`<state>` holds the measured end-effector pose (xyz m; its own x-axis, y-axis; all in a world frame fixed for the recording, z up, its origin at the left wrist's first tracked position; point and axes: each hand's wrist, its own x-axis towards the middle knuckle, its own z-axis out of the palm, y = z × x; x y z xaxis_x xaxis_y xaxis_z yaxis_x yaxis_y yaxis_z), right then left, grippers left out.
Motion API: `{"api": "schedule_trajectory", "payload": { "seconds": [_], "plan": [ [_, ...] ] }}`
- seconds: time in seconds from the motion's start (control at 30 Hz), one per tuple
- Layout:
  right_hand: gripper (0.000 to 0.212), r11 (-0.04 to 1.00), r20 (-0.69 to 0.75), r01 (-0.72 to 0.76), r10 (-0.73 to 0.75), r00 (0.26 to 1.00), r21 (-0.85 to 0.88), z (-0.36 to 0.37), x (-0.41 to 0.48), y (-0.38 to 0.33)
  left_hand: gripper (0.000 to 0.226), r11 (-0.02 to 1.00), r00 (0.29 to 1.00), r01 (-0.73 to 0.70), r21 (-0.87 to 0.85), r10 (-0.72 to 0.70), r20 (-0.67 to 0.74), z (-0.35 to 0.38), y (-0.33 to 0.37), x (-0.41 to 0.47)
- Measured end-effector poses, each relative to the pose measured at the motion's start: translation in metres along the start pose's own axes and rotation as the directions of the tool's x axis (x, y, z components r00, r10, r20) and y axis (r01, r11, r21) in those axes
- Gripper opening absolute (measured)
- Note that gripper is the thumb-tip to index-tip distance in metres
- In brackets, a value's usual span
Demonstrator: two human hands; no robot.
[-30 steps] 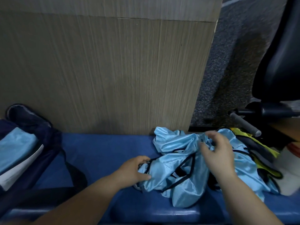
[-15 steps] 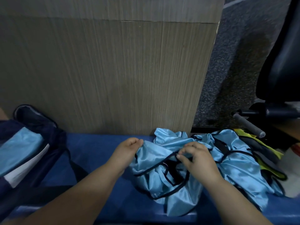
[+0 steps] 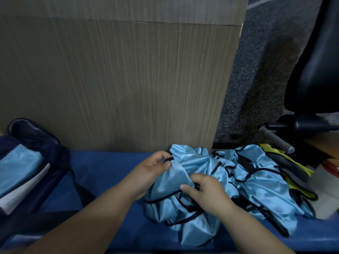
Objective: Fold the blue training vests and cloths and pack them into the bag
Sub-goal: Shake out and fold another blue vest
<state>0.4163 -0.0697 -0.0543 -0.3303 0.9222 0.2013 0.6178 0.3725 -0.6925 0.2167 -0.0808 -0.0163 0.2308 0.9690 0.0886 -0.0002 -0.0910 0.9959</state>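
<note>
a: what fills most of the view?

b: a wood-grain panel (image 3: 119, 79), standing upright behind the bench (image 3: 102, 173). the bench is a long blue padded seat that runs across the bottom of the view.

a: what lies beyond the bench?

b: past its right end, a black chair (image 3: 315, 61) stands on grey carpet (image 3: 256, 79). a grey lever (image 3: 277, 141) sticks out from under the chair toward the bench.

a: where is the bag?

b: on the bench's left end. it is a dark navy bag (image 3: 42, 147), lying open. inside it shows a folded light blue cloth (image 3: 16, 165), with a white sheet (image 3: 25, 187) just beside the cloth.

a: and the vests?

b: a crumpled heap of shiny light blue vests (image 3: 260, 182) with black trim lies on the bench's right half, well apart from the bag. a yellow vest (image 3: 302, 171) with dark trim lies at the bench's far right end, touching the heap.

a: what are the hands doing?

b: both work over the middle of the bench, at the heap's left side. the left hand (image 3: 150, 169) pinches a black-trimmed edge of a vest between thumb and fingers. the right hand (image 3: 207, 191), nearer the bench's front edge, has its fingers curled into the blue fabric and grips a fold. i cannot tell whether both hands hold the same vest.
</note>
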Motion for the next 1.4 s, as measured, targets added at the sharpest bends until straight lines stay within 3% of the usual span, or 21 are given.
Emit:
{"api": "schedule_trajectory", "payload": {
  "seconds": [0.07,0.2,0.23,0.3,0.37,0.43,0.5,0.6,0.67,0.73,0.8,0.87,0.93,1.03,1.1,1.2,1.3,1.33,1.4],
  "plan": [
    [0.013,0.991,-0.074,-0.002,0.012,0.997,0.134,-0.002,0.000,-0.004,0.016,1.000,0.999,-0.027,-0.009,0.026,-0.036,-0.001,0.002,0.001],
    [0.016,0.934,-0.207,0.021,0.057,0.977,0.355,-0.014,0.001,-0.008,0.006,0.985,0.955,-0.033,0.169,0.080,-0.284,-0.009,-0.002,0.010],
    [0.016,0.925,-0.214,0.034,0.052,0.976,0.379,-0.016,0.001,-0.008,0.021,0.977,0.950,-0.043,0.209,0.105,-0.295,-0.010,-0.003,0.011],
    [0.019,0.909,-0.213,0.069,0.022,0.977,0.410,-0.016,0.001,-0.012,0.060,0.955,0.967,-0.091,0.283,0.153,-0.205,-0.010,0.001,0.010],
    [0.022,0.888,-0.201,0.112,-0.023,0.979,0.445,-0.014,0.000,-0.015,0.075,0.933,0.990,-0.110,0.343,0.132,-0.043,-0.006,0.007,0.010],
    [0.024,0.856,-0.167,0.132,-0.055,0.984,0.499,-0.012,0.000,-0.015,0.053,0.887,0.993,-0.121,0.445,0.110,0.049,-0.002,0.007,0.013],
    [0.025,0.847,-0.129,0.112,-0.052,0.990,0.520,-0.014,-0.001,-0.013,0.019,0.848,0.992,-0.117,0.517,0.125,0.018,0.003,0.005,0.015],
    [0.036,0.945,-0.080,0.005,0.023,0.996,0.327,-0.026,-0.001,-0.005,0.004,0.874,0.972,-0.037,0.484,0.144,-0.187,0.001,-0.002,0.018],
    [0.050,0.992,0.135,-0.114,0.107,0.985,0.048,-0.036,-0.004,-0.001,0.008,0.915,0.937,0.013,0.402,0.129,-0.325,-0.006,-0.005,0.020],
    [0.051,0.958,0.449,-0.182,0.266,0.853,-0.221,-0.037,-0.011,-0.004,0.010,0.944,0.900,0.033,0.328,0.115,-0.420,-0.011,-0.006,0.022],
    [0.049,0.898,0.550,-0.136,0.369,0.749,-0.418,-0.029,-0.016,-0.007,0.012,0.959,0.858,0.034,0.283,0.118,-0.500,-0.017,-0.005,0.027],
    [0.028,0.846,0.479,-0.065,0.361,0.800,-0.528,-0.024,-0.015,-0.007,0.016,0.969,0.821,0.016,0.247,0.129,-0.557,-0.026,-0.001,0.030],
    [0.016,0.866,0.356,-0.087,0.292,0.888,-0.493,-0.030,-0.012,-0.003,0.017,0.983,0.783,-0.036,0.181,0.140,-0.606,-0.037,0.005,0.033],
    [0.023,0.965,0.139,-0.191,0.218,0.966,-0.182,-0.049,-0.005,0.014,0.019,0.988,0.677,-0.110,0.108,0.154,-0.720,-0.061,0.018,0.031],
    [0.021,0.974,-0.047,-0.220,0.223,0.974,0.052,-0.062,-0.003,0.022,0.016,0.983,0.575,-0.150,0.102,0.170,-0.800,-0.080,0.026,0.028],
    [0.015,0.912,-0.364,-0.163,0.308,0.879,0.377,-0.077,0.000,0.029,0.008,0.968,0.380,-0.222,0.114,0.194,-0.905,-0.104,0.035,0.025],
    [0.017,0.790,-0.505,-0.067,0.452,0.735,0.610,-0.084,0.004,0.036,0.011,0.958,0.195,-0.218,0.186,0.229,-0.954,-0.114,0.045,0.020],
    [0.020,0.757,-0.513,-0.052,0.489,0.705,0.651,-0.084,0.004,0.037,0.011,0.957,0.173,-0.204,0.205,0.242,-0.955,-0.115,0.047,0.019],
    [0.026,0.771,-0.524,-0.077,0.499,0.691,0.632,-0.081,0.006,0.037,0.011,0.963,0.211,-0.153,0.221,0.250,-0.945,-0.112,0.045,0.017]
  ]
}}
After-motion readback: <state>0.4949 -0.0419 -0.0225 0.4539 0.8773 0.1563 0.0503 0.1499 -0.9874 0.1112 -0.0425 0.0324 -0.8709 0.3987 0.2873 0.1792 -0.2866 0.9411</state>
